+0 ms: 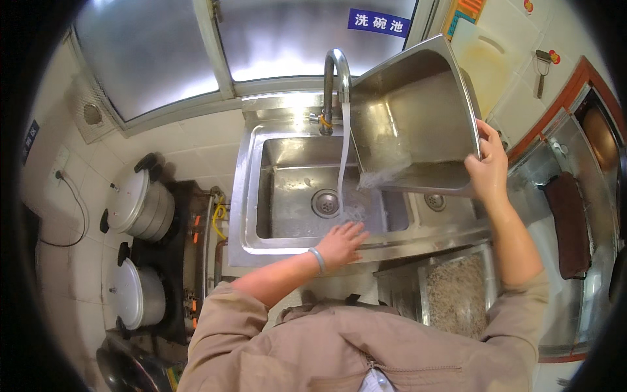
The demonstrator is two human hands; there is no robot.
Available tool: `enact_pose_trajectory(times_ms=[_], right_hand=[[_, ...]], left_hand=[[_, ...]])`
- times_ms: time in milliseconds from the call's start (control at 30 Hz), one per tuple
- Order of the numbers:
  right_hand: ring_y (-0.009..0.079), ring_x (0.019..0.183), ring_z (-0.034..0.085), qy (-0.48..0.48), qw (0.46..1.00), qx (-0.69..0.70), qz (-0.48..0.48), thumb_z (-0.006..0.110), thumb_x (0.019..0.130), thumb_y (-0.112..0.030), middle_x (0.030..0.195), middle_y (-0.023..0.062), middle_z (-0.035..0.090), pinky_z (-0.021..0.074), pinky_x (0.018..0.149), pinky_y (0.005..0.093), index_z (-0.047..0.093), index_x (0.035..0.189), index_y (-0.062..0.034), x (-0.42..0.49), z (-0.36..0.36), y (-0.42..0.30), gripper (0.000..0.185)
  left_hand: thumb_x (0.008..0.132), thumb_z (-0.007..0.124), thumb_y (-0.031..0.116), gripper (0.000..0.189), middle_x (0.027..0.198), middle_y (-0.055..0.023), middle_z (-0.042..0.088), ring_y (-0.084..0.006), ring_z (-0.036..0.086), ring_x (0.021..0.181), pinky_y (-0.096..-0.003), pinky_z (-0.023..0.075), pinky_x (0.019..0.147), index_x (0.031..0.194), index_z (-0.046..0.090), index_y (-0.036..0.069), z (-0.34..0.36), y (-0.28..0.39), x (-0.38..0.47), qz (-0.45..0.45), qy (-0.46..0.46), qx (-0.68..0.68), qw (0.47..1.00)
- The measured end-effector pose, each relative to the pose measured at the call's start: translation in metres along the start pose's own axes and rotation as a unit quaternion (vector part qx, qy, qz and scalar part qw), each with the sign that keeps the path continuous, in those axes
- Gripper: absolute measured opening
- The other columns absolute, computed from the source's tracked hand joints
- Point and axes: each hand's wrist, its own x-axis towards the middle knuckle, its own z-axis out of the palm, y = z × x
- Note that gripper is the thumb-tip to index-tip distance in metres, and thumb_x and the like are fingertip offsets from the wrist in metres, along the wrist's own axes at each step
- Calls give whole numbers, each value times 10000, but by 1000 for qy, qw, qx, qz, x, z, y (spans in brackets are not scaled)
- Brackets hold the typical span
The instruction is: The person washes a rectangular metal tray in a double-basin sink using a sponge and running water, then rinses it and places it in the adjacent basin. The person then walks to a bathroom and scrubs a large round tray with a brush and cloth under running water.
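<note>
My right hand point(487, 161) grips the rim of a large stainless steel pan point(421, 112), tilted on its side over the right part of a double-bowl sink point(245, 196). Water spills from the pan's lower left corner. A curved faucet point(329, 83) runs a stream of water into the left bowl, near its drain strainer point(325, 202). Over the front rim of that bowl is my left hand point(340, 244), palm down with fingers apart and nothing held. Whether it touches the metal cannot be told. A pale bangle circles the left wrist.
Two lidded pressure cookers point(142, 206) point(137, 294) stand on a black stove point(176, 255) at left. Below the sink's right side sits a metal container point(458, 289) with grainy contents. A peeler point(542, 73) hangs on the right wall; a brown cloth point(567, 225) lies at right.
</note>
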Motion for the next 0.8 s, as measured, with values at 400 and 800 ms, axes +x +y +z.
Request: enact_pose_trajectory(times_ms=[400, 800], right_hand=[[276, 997, 505, 110, 972, -162, -133, 481, 608, 126, 1222, 166, 460, 420, 698, 267, 377, 573, 42, -10, -16, 4, 138], [315, 1065, 502, 131, 950, -237, -158, 479, 595, 140, 1176, 208, 477, 407, 889, 337, 511, 731, 92, -29, -58, 8, 148]], left_hand=[[833, 484, 376, 606, 1418, -131, 149, -302, 166, 1302, -530, 261, 963, 1343, 236, 163, 8, 4, 43, 68, -38, 29, 997], [821, 494, 319, 593, 1423, -72, 178, -255, 105, 1325, -467, 117, 1051, 1333, 271, 117, 33, 38, 104, 323, -131, 17, 937]])
